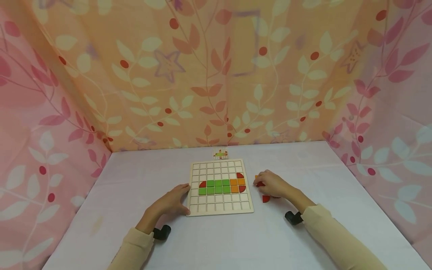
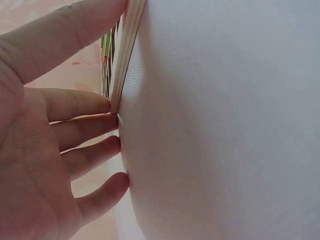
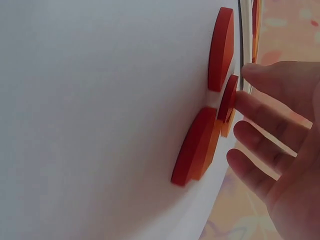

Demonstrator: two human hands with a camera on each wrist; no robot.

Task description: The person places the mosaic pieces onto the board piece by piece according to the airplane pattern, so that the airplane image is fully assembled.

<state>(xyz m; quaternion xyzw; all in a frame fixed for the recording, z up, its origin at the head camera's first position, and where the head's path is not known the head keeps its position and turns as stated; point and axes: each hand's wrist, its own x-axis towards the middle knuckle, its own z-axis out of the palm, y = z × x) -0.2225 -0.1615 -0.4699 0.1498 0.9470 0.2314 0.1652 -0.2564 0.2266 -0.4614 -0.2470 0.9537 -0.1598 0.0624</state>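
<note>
While left hand (image 1: 171, 200) touches board (image 1: 219, 207), right hand (image 1: 272, 183) beside red piece (image 3: 228, 98).

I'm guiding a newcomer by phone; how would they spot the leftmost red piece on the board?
On the white table, find the gridded board touching the left hand. Go to the left end of its green pieces. The red piece there is the board's only red one bordering green; the other two border orange pieces.
</note>
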